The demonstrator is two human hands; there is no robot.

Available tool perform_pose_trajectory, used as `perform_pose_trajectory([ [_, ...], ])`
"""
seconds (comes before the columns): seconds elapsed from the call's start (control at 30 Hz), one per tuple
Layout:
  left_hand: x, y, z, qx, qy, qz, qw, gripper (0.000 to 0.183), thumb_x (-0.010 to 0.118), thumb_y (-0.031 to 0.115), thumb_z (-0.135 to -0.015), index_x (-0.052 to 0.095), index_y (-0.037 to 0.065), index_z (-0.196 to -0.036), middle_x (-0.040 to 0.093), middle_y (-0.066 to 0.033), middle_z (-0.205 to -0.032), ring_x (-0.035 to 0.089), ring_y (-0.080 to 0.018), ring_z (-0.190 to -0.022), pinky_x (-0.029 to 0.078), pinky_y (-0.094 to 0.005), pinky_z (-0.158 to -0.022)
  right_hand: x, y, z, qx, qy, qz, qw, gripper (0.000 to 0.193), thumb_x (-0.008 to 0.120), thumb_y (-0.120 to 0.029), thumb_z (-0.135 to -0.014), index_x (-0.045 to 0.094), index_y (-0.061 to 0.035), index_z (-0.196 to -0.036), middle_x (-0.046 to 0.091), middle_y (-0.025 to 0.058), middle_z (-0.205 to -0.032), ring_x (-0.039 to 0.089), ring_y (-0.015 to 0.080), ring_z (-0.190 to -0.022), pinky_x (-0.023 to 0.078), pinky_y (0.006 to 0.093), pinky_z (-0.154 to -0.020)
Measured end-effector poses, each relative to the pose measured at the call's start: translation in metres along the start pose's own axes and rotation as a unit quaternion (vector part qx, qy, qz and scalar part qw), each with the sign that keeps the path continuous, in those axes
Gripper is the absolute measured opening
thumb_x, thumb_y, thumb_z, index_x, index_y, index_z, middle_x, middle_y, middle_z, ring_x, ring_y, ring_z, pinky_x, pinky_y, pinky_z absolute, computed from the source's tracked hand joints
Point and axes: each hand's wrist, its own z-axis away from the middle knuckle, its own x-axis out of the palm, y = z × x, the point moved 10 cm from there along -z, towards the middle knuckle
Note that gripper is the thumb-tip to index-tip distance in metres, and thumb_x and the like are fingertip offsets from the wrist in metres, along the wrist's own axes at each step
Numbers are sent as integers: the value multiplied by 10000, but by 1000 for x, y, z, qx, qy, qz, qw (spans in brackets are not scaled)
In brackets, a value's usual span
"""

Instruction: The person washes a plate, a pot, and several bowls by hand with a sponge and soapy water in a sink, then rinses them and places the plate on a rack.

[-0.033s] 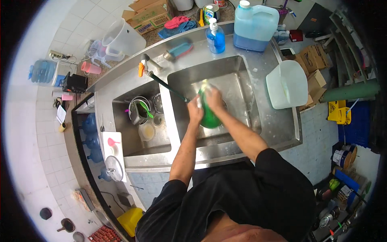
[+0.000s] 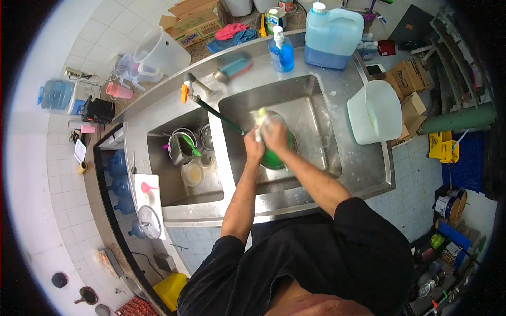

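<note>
Both hands are over the right sink basin [image 2: 311, 152]. My left hand [image 2: 254, 145] is closed at the left edge of a green, rounded item [image 2: 274, 159], whose exact kind is hidden by my hands. My right hand [image 2: 275, 136] lies across this item, its fingers smeared by motion. A small pale yellow-white piece [image 2: 262, 112], perhaps a sponge, shows just beyond the fingers. Close to my left hand ends a dark green hose [image 2: 219, 115], which runs from the tap [image 2: 195, 84] with its orange handle.
The left basin [image 2: 168, 194] holds a metal pot [image 2: 181, 152] with a green-handled utensil and small containers. A blue soap pump bottle [image 2: 282, 52], a large jug [image 2: 332, 39] and a brush [image 2: 233, 69] line the back. A translucent tub [image 2: 373, 113] stands right.
My right hand has shifted slightly left and nearer to me over the green item, covering more of it. My left hand stays almost in place. The pale piece has moved slightly left.
</note>
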Motion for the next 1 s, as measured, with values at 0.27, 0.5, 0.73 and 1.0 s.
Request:
perform_pose_trajectory([
  [0.27,11,-67,28,-211,93,66,971,389,458,281,-977,607,-38,-810,609,-35,-684,544,-101,-646,458,-285,-568,10,44,10,92,-44,40,994,226,598,-117,-796,650,-10,-988,631,223,-1007,620,369,-920,492,427,-793],
  [0.5,22,-62,47,-274,190,294,896,333,458,227,-978,626,-51,-903,642,-58,-797,572,-130,-678,484,-298,-594,-37,73,28,218,-24,9,976,268,535,-210,-865,634,-16,-1021,631,229,-1000,609,386,-926,473,461,-829],
  [0.73,17,-95,37,-306,192,407,839,390,328,261,-995,570,-42,-1047,621,-153,-1008,636,-273,-841,549,-374,-733,-22,-27,64,-255,3,80,964,223,622,-143,-801,659,-19,-982,610,197,-1089,570,359,-1037,450,445,-904],
  [1.0,49,-96,114,-380,307,449,748,397,447,325,-973,592,-27,-1082,626,-114,-1030,628,-257,-882,557,-410,-752,-44,170,61,436,181,-328,819,519,534,-402,-913,584,101,-1031,629,236,-980,631,327,-842,488,397,-721],
])
